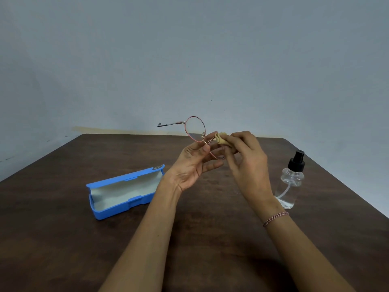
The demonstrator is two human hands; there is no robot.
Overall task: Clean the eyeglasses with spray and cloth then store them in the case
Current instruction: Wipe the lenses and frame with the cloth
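Note:
Thin pink-rimmed eyeglasses (194, 128) are held up above the table, one temple arm sticking out to the left. My left hand (193, 165) pinches the frame near the bridge between thumb and forefinger. My right hand (246, 159) grips a small tan cloth (221, 138) and presses it on the lower lens, which it mostly hides. A blue case (124, 191) lies open on the table at the left, its pale lining empty. A clear spray bottle (291, 182) with a black pump top stands upright to the right of my right wrist.
The dark brown wooden table (63, 239) ends at a far edge just behind the hands and at a right edge close beyond the bottle. A plain grey wall rises behind it.

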